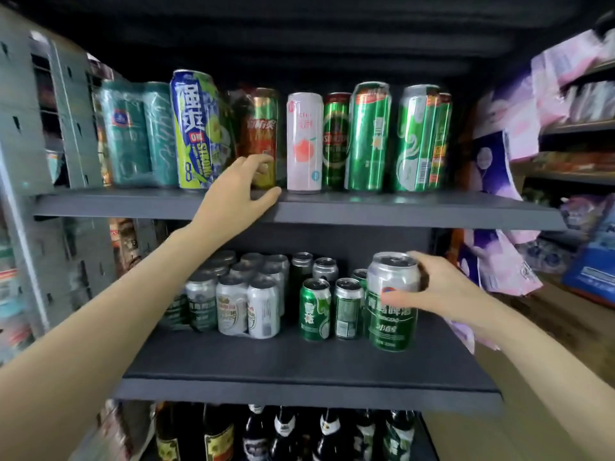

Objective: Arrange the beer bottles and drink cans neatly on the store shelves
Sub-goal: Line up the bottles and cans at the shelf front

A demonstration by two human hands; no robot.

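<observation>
My right hand [439, 291] grips a silver-and-green beer can [392, 301], held upright just above the right side of the middle shelf [299, 371]. Small green and silver cans [314, 309] stand beside it, with a shrink-wrapped pack of silver cans [246, 294] to the left. My left hand [239, 191] reaches to the top shelf [366, 207], its fingers curled on the lower part of a red-and-gold tall can [263, 128]. Tall cans line that shelf: a blue-yellow one [194, 128], a pink-white one [304, 141], and green ones [369, 134]. Beer bottles [286, 434] fill the bottom shelf.
A grey perforated shelf upright [40, 128] stands at the left. Pink and purple soft packages [506, 181] hang and pile at the right, next to another shelving unit [579, 128]. A blue box [595, 271] sits on the floor at the right.
</observation>
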